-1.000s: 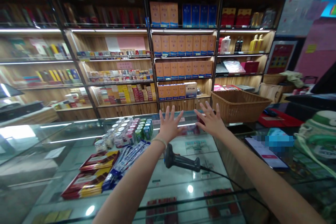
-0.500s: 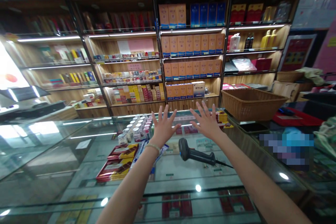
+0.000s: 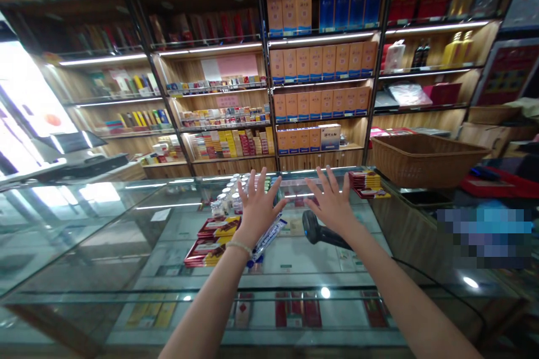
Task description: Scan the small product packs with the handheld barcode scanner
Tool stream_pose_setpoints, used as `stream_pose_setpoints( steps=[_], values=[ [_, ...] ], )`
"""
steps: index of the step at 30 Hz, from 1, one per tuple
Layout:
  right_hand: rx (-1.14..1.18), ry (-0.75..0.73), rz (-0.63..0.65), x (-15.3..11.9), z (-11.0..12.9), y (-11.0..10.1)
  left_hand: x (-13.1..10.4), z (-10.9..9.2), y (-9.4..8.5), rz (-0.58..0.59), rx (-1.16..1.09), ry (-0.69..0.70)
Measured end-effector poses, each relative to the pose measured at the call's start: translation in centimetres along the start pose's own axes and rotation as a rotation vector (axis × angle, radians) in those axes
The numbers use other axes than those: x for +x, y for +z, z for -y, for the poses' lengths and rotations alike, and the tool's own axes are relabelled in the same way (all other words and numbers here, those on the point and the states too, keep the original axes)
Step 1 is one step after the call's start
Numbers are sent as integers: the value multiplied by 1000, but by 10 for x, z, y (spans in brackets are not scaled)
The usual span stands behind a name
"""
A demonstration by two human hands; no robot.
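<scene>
Both my hands reach out over a glass counter [image 3: 290, 280], palms down and fingers spread. Nothing is in my left hand [image 3: 258, 205], which has a thin bracelet at the wrist. Behind it stand several small white-capped bottles [image 3: 229, 199]. Left of that wrist lie stacked red and yellow chocolate packs [image 3: 210, 249], and a blue and white wrapped bar [image 3: 269, 237] shows just right of it. My right hand [image 3: 332, 202] is empty too. Below it, a black barcode scanner [image 3: 314, 229] lies on the glass, its handle partly hidden by my forearm.
A brown woven basket [image 3: 425, 162] sits at the right end, near another stack of red and yellow packs [image 3: 365, 184]. The scanner's black cable [image 3: 442, 286] trails across the counter's right side. Behind are lit shelves with orange boxes [image 3: 322, 61]. A blurred patch covers something at right.
The view has shifted, so shelves and counter goods sit further right. My right hand now overlaps the scanner's handle, and my left hand sits slightly more over the goods. Both hands stay spread.
</scene>
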State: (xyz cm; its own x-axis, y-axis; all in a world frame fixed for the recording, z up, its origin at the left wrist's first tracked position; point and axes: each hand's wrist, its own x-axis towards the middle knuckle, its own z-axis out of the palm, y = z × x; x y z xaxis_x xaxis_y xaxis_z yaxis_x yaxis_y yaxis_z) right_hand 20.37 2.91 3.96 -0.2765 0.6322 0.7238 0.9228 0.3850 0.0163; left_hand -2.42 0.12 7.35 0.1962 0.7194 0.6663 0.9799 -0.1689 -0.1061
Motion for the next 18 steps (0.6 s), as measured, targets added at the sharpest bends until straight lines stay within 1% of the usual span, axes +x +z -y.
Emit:
stream_pose_setpoints(
  steps=[5, 8, 11, 18],
  values=[
    [25, 12, 18, -8, 10, 0, -12, 5, -7, 22, -17, -29],
    [19, 19, 15, -10, 18, -1, -19, 15, -15, 45, -24, -67],
    [19, 14, -1, -12, 32, -4, -29, 34, -22, 36, 1, -118],
    [69, -22, -42, -9, 75, -4, -61, 88, -31, 19, 104, -210]
  ],
)
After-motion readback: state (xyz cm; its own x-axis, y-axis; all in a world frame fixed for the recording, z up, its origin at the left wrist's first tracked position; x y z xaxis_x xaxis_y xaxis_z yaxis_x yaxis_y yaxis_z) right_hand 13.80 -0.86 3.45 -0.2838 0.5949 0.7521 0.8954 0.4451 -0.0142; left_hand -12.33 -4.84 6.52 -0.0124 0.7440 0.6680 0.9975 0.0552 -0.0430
